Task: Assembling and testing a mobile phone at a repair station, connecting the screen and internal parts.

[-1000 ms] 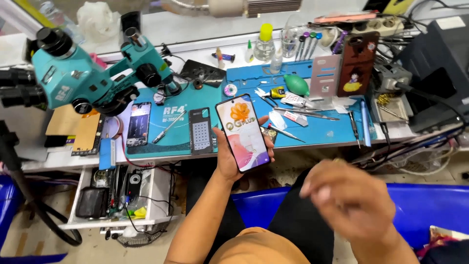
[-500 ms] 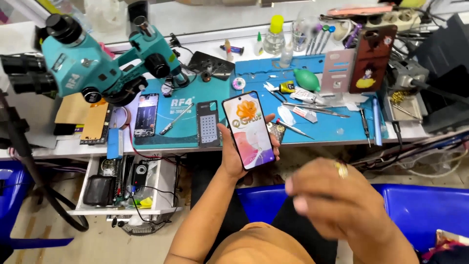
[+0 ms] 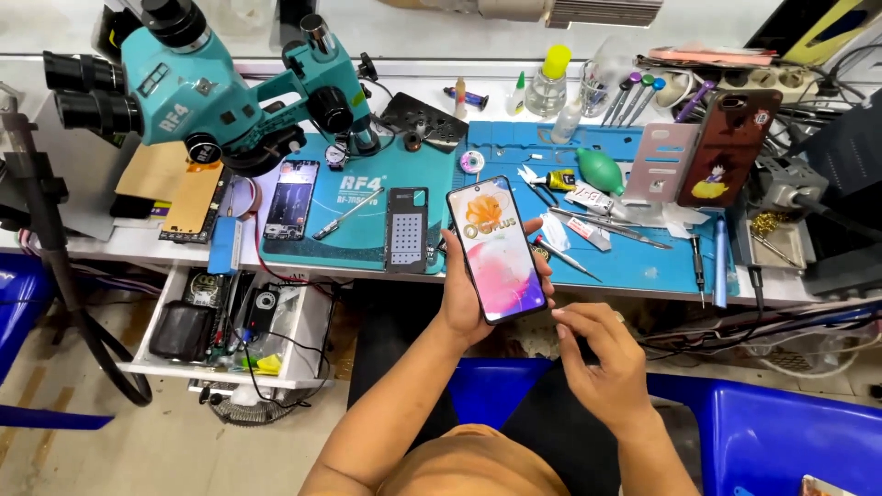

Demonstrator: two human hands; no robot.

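My left hand (image 3: 464, 308) holds a smartphone (image 3: 496, 248) upright in front of the workbench edge. Its lit screen shows an orange logo above a pink and white wallpaper. My right hand (image 3: 602, 354) hovers just below and to the right of the phone, fingers loosely curled, fingertips close to the phone's lower right corner. It holds nothing. Both forearms reach up from the bottom of the view.
A teal stereo microscope (image 3: 211, 92) stands at the back left over a teal repair mat (image 3: 363, 207). A blue mat (image 3: 634, 257) carries tweezers, screwdrivers and a green blower bulb (image 3: 602, 170). A cased phone (image 3: 730, 147) leans at right. An open drawer (image 3: 234, 321) hangs below left.
My right hand has come forward and down from close to the camera to just beside the phone's lower corner. The phone stays held in my left hand. The view has shifted slightly.
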